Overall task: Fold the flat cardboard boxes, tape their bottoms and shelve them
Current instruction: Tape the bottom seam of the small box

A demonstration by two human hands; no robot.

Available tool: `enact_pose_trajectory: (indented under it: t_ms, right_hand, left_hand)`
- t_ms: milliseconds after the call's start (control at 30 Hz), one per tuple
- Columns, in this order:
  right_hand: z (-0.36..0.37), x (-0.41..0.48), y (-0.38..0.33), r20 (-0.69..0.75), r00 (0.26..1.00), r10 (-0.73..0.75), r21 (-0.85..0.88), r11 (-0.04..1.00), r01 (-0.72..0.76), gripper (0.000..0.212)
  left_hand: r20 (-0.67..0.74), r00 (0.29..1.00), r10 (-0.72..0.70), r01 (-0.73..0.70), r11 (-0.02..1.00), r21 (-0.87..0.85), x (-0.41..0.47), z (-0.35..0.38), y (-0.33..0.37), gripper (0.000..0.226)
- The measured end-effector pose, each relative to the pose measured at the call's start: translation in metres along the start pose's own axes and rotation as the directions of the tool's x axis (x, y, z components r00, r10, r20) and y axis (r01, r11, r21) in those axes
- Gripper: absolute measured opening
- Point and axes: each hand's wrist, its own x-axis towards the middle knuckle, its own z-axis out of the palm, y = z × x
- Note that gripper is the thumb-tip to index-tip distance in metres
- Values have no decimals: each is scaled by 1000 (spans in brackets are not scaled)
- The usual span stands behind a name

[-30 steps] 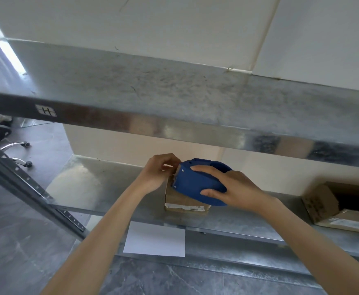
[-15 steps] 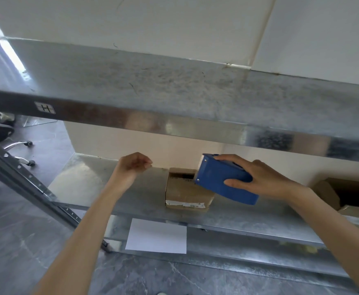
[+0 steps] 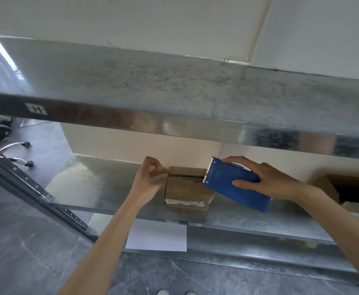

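Cardboard box (image 3: 188,189): small, squat, of dull brown corrugated board, with a white printed label along its lower front edge. It stands on the middle shelf (image 3: 101,184), straight ahead of me and between my two hands. A dark seam crosses its upper face from left to right, so the line to be taped runs from one hand to the other.

Left hand (image 3: 147,184): touching the box's upper-left corner, with thumb and forefinger curled in a pinch there. I cannot tell whether a tape end lies under them.

Right hand (image 3: 265,179): wrapped over a blue tape dispenser (image 3: 236,188), a smooth hard shell with a pale toothed blade. The blade meets the right end of the seam, and the body slopes down and away to the right. I judge this hand the working one; the next stroke depends on the blade staying on the seam while the left hand steadies the box.

Surroundings: the shelves are scuffed, mottled galvanised steel. The upper shelf (image 3: 174,92) carries a tag (image 3: 35,109) marked "H". A second, open box (image 3: 326,187) lies well apart at the right. A white sheet (image 3: 156,235) hangs below the shelf's front edge.
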Motion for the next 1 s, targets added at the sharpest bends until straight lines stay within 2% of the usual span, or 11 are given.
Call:
enact_pose_trajectory:
  t_ms: [200, 300, 467, 633, 800, 1000]
  right_hand:
    - [-1, 2, -3, 24, 1000, 18, -17, 1000, -18, 32]
    - [-3, 5, -1, 27, 999, 18, -24, 1000, -17, 34]
    - [-3, 7, -1, 29, 999, 23, -21, 1000, -22, 35]
    - [-1, 9, 0, 31, 999, 16, -28, 999, -15, 35]
    - [0, 11, 1, 28, 1000, 12, -21, 1000, -11, 36]
    - [-3, 9, -1, 30, 999, 15, 12, 1000, -16, 35]
  left_hand:
    - [-8, 1000, -6, 6, 999, 33, -2, 2, -4, 36]
    - [-20, 1000, -17, 17, 1000, 6, -1, 4, -6, 35]
    - [-99, 995, 22, -14, 997, 74, -4, 11, -4, 37]
    - [-112, 994, -15, 15, 1000, -3, -3, 11, -4, 37]
    - [-81, 996, 31, -24, 996, 90, -3, 10, -9, 44]
    - [-118, 992, 46, -28, 988, 150, -3, 14, -14, 44]
